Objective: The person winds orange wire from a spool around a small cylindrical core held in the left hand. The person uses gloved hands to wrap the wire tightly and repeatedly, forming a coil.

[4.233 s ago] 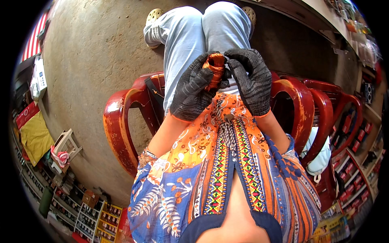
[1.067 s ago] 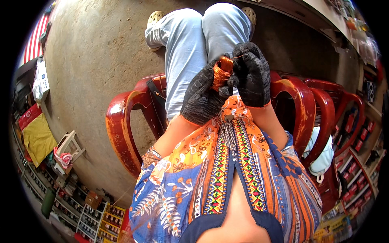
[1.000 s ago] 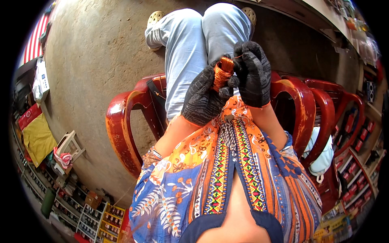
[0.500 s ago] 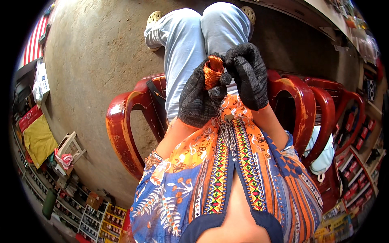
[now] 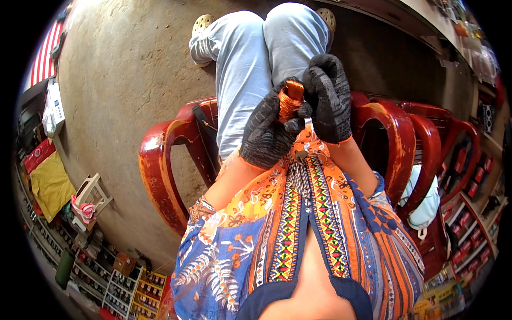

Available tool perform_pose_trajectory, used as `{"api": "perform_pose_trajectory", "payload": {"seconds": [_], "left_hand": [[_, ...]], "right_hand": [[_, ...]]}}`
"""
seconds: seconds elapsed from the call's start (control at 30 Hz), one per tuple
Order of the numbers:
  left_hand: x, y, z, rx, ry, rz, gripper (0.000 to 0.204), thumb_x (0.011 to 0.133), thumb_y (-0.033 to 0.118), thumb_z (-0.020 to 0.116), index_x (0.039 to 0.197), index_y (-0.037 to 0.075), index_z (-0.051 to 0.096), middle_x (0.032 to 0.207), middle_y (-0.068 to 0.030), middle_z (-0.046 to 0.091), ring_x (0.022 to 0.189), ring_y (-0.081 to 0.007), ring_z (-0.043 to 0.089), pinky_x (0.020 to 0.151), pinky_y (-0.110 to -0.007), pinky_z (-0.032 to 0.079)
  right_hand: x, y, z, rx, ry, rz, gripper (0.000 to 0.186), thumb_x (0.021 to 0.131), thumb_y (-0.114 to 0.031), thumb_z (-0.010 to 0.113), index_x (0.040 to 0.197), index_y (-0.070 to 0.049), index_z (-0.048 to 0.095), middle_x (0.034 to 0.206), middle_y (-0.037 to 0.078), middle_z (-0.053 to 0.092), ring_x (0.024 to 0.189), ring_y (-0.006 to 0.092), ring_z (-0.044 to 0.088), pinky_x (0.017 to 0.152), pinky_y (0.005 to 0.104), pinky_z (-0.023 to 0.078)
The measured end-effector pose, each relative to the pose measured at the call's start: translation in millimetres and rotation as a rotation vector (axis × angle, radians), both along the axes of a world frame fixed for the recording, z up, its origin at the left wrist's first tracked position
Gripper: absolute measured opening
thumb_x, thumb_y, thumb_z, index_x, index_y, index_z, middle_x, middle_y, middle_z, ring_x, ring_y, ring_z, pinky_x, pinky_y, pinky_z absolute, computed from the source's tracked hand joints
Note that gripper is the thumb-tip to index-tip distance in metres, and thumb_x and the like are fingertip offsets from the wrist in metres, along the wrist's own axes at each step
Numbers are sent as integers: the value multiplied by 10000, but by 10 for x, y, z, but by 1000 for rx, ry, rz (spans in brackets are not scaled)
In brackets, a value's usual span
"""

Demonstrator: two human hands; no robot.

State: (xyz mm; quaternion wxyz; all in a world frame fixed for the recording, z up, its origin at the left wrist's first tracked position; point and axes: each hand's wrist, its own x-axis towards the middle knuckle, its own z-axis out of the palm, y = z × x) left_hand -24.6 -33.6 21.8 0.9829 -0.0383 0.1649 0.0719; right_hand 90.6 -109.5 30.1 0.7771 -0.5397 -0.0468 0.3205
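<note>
— Anything changed since a moment ago?

— Hardly. The copper wire coil (image 5: 290, 100) has tipped slightly, and the right hand (image 5: 329, 98) has slid higher along it.

— Which way does it point?

— Long axis nearly upright, top away from the body, above the lap.

— And the grip?

— The left hand (image 5: 266, 133) wraps its lower part; the right's fingers press its side.

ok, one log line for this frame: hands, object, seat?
left hand: gripping copper wire coil | right hand: on coil, black gloves | seat: red plastic chair
</note>
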Motion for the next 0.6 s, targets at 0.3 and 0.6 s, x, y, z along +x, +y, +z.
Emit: {"api": "perform_pose_trajectory", "payload": {"seconds": [0.3, 0.6], "left_hand": [[34, 122, 6, -212, -41, 94, 387, 960, 256, 521, 1242, -6, 486, 1147, -140, 540, 901, -203, 546, 653, -218, 513], [61, 112, 85, -119, 39, 106, 420, 964, 302, 505, 1253, -2, 477, 1086, -126, 554, 875, -178, 550, 630, -208, 495]], "right_hand": [[148, -124, -144, 239, 323, -40, 259, 949, -163, 523, 1168, -27, 544, 919, 20, 565, 719, 103, 528, 639, 238, 459], [-8, -130, 106, -122, 139, 135, 168, 864, -63, 636, 1021, -3, 632, 804, 19, 613, 723, 109, 577, 678, 245, 475]]}}
